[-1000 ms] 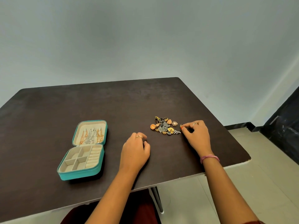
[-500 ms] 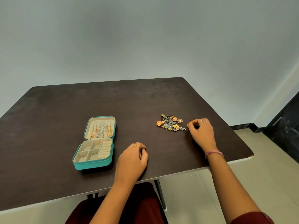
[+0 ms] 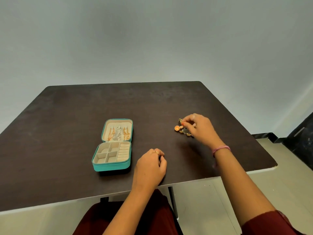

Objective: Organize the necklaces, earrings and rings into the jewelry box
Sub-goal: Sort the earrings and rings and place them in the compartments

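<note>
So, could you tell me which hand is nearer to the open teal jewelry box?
The left hand: it rests just right of the teal jewelry box. The right hand is farther right, at the small jewelry pile.

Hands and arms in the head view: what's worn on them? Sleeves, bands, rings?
Both forearms are bare. The right hand has a pink band around the wrist, and a dark red sleeve shows at the upper arm near the frame's bottom edge. The left hand wears a thin gold ring on one of its fingers. No gloves or watch visible.
</note>
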A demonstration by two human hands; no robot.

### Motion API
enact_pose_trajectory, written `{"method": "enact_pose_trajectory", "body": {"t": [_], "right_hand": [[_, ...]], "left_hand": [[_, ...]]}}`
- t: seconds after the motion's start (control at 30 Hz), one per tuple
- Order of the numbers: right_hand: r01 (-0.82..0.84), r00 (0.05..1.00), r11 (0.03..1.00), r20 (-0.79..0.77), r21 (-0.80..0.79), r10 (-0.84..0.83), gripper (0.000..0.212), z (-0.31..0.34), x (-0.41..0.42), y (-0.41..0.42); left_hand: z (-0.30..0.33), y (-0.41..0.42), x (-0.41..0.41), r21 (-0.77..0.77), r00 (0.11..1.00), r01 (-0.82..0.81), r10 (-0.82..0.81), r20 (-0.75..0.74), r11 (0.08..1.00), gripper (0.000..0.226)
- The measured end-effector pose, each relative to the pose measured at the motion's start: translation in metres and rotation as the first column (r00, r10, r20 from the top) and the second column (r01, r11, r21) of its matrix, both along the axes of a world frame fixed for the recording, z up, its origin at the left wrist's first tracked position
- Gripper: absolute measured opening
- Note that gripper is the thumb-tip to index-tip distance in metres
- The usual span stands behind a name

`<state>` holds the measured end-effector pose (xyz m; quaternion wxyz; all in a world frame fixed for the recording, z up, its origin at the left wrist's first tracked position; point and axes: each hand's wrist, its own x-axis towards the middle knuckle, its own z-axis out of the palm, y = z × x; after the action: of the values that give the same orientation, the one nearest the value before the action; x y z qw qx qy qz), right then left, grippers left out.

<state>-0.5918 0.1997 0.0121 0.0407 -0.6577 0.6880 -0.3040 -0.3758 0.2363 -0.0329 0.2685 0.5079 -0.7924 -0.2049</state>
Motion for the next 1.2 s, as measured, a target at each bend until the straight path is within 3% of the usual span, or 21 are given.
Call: {"method": "enact_pose_trajectory", "body": {"t": [0.17,0.37,0.6,0.7,0.8,0.93,1.07,1.2], "right_hand": [[-0.342,0.92,0.92,-0.129,0.194,0.369,0.017,0.005,0.051,-0.034],[-0.384,0.83,0.831,-0.244,0.402,0.502,0.023,0.0,0.074,-0.069],[-0.425,0.779,0.793,-0.271,0.436,0.566,0.024,0.005,0.069,-0.08],[-0.44,0.817,0.804,-0.194,0.399,0.543,0.022,0.007,0.063,-0.08],[-0.416,0.885,0.871,-0.105,0.262,0.454,0.019,0.009,0.047,-0.075],[-0.235,0.972,0.966,0.026,0.111,0.234,0.017,0.019,0.006,-0.065],[-0.058,0.998,0.972,0.033,0.228,0.051,0.017,0.021,-0.046,-0.057],[-0.01,0.999,0.922,-0.027,0.388,0.022,0.017,0.01,-0.073,-0.051]], "left_hand": [[0.0,0.002,0.002,-0.019,0.999,-0.004,0.003,-0.036,1.0,0.018],[0.002,0.0,0.004,-0.018,0.997,0.013,-0.014,-0.074,1.0,0.016],[0.002,-0.001,0.005,-0.012,0.996,0.017,-0.018,-0.085,1.0,0.016],[0.002,-0.001,0.005,-0.007,0.995,0.013,-0.013,-0.096,1.0,0.016],[0.002,-0.001,0.006,0.0,0.994,0.009,-0.009,-0.105,1.0,0.016],[0.002,-0.003,0.006,0.026,0.994,0.019,-0.016,-0.107,0.999,0.018],[0.002,-0.005,0.006,0.039,0.995,0.022,-0.018,-0.096,0.999,0.019],[0.002,-0.007,0.005,0.051,0.996,0.013,-0.009,-0.085,0.999,0.018]]}}
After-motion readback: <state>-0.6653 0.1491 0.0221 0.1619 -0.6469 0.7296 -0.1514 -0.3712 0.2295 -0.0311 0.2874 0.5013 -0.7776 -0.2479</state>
